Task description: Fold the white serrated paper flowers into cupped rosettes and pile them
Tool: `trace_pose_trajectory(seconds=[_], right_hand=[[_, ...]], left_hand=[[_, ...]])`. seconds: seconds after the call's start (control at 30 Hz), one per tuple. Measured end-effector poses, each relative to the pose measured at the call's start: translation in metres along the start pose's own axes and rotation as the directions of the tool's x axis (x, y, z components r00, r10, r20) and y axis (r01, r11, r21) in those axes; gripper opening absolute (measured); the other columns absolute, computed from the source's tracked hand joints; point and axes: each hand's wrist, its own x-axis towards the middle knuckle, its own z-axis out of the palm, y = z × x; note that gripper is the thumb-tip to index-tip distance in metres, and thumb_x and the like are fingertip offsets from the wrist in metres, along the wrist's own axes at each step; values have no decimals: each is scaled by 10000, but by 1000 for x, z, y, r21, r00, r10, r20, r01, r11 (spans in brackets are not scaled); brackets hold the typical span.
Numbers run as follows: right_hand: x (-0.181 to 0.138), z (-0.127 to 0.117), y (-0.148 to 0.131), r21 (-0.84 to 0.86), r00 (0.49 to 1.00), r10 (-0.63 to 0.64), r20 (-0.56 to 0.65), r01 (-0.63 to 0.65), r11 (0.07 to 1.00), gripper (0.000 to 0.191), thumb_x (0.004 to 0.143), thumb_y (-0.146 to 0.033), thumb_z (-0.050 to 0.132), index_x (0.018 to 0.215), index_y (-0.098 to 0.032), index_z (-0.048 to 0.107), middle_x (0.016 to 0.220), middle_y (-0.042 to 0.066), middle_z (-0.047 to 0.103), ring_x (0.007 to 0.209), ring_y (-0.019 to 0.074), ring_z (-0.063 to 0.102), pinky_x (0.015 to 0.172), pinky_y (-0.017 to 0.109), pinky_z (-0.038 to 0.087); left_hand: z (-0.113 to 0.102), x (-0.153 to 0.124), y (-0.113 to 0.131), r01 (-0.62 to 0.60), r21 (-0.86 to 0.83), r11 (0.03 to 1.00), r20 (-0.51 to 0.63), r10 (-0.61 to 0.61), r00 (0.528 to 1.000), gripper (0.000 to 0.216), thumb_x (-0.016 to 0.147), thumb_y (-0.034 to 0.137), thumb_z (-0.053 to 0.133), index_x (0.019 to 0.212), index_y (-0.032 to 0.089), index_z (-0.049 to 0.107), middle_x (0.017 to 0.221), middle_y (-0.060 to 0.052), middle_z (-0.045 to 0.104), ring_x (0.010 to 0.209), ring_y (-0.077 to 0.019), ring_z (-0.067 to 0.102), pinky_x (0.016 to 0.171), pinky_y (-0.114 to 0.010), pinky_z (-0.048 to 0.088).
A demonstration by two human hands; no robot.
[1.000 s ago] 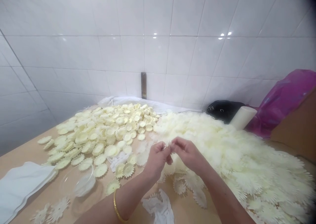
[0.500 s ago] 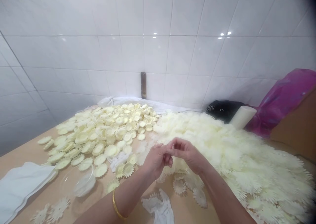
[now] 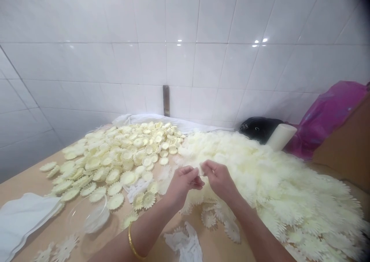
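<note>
Near the middle of the table, a small pale petal piece (image 3: 200, 170) is pinched between my two hands. My left hand (image 3: 185, 183) has thumb and forefinger closed on its left side; a gold bangle (image 3: 133, 241) circles that wrist. The fingers of my right hand (image 3: 216, 177) pinch its other side. Much of the piece is hidden by the fingers. Behind and to the right spreads a heap of thin, pale yellow scalloped petals (image 3: 260, 177). To the left lies a pile of cupped, pale yellow flower discs (image 3: 115, 162).
A clear bowl with white paste (image 3: 96, 217) stands at front left, beside a white cloth (image 3: 26, 219). Crumpled white cloth (image 3: 186, 244) lies at the front edge. At back right are a black bag (image 3: 257, 128), a white roll (image 3: 281, 136) and a purple plastic bag (image 3: 326, 115).
My hands, which were overlapping, have moved slightly apart, and the pale piece between the fingertips now shows. The view has shifted slightly.
</note>
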Motion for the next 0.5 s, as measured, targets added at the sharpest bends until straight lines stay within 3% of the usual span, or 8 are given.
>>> trace_pose_trajectory(seconds=[0.2, 0.33, 0.5], right_hand=[[-2, -4, -3, -151, 967, -146, -209, 116, 982, 128, 808, -201, 416, 819, -166, 538, 815, 49, 533, 733, 154, 504, 670, 269, 395], [-5, -7, -12, -178, 984, -174, -47, 163, 970, 140, 801, -155, 416, 733, -179, 537, 749, 35, 525, 701, 150, 506, 643, 264, 399], [-6, -8, -13, -258, 981, -166, 102, 187, 948, 177, 800, -119, 389, 694, -175, 519, 724, 30, 504, 665, 136, 497, 599, 254, 397]], left_hand=[[0, 0, 5, 28, -60, 998, -42, -30, 999, 212, 665, 303, 624, 587, 130, 530, 578, -37, 548, 614, -150, 561, 656, -319, 444], [-1, 1, 4, -4, -39, 999, -55, 2, 998, 184, 656, 277, 634, 598, 119, 560, 587, -39, 559, 600, -131, 546, 656, -300, 440], [-3, 0, 1, -16, -9, 1000, 88, 17, 996, 213, 698, 328, 596, 684, 117, 622, 710, -78, 599, 689, -150, 560, 702, -306, 438]])
